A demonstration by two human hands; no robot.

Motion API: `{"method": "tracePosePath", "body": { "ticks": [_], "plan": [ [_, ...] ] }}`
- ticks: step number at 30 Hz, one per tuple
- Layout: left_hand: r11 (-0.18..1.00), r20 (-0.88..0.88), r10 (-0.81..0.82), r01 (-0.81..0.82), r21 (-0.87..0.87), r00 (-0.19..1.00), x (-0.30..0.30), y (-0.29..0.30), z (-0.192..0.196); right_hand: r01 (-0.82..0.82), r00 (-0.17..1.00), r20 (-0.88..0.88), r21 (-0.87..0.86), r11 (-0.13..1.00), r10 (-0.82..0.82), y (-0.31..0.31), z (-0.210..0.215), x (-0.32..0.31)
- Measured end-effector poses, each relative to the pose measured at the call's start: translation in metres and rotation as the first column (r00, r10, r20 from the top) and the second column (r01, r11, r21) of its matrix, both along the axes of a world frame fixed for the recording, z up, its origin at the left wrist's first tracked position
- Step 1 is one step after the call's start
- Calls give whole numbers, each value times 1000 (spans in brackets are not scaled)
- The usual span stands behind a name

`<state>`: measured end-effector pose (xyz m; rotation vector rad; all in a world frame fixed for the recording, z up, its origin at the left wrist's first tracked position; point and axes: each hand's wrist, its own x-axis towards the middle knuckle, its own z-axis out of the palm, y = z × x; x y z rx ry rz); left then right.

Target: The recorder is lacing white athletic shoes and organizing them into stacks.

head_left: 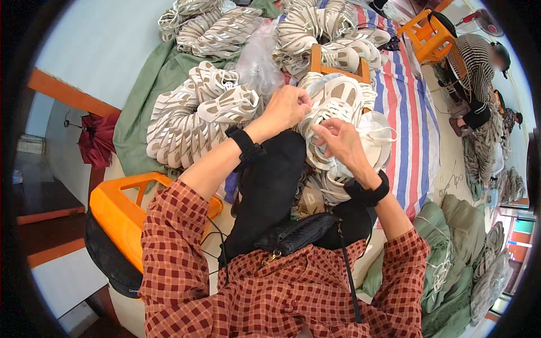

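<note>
Two orange stools (127, 211) (431, 34), one red umbrella (97, 141), two wrist straps (245, 143) (369, 191) (white shoe parts (191, 121) past counting)

The white cut-out shoe upper (332, 107) pinched between the left hand (287, 107) and the right hand (341, 143) looks like soft moulded plastic or foam, matt with a faint sheen. The stacked uppers (191, 121) just left of it share that pale, smooth finish. Behind it, a crumpled clear plastic bag (259, 62) is glossy and wrinkled. To its right lies a woven striped tarpaulin (408, 112), slightly shiny. Left of the stacks, a green cloth (143, 107) is dull and creased. Below, the orange plastic stool (121, 217) is smooth and glossy, and the checked shirt (270, 298) is matt woven fabric.
</note>
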<state>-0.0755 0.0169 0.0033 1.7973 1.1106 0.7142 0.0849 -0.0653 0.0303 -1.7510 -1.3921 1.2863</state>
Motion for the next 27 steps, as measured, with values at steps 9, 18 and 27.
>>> {"method": "tracePosePath", "body": {
  "ticks": [9, 18, 27],
  "plan": [
    [984, -88, 44, -27, 178, 995, 6, -10, -15, 60, 995, -79, 80, 995, -54, 1, -37, -2],
    [928, -216, 44, 40, 369, 975, 16, -15, -11, 33, 998, -62, 70, 997, -29, -2, -32, -6],
    [826, -544, 7, 302, 476, 839, 28, -31, 9, -54, 992, -115, -14, 998, 52, -7, -24, 6]
  ]
}}
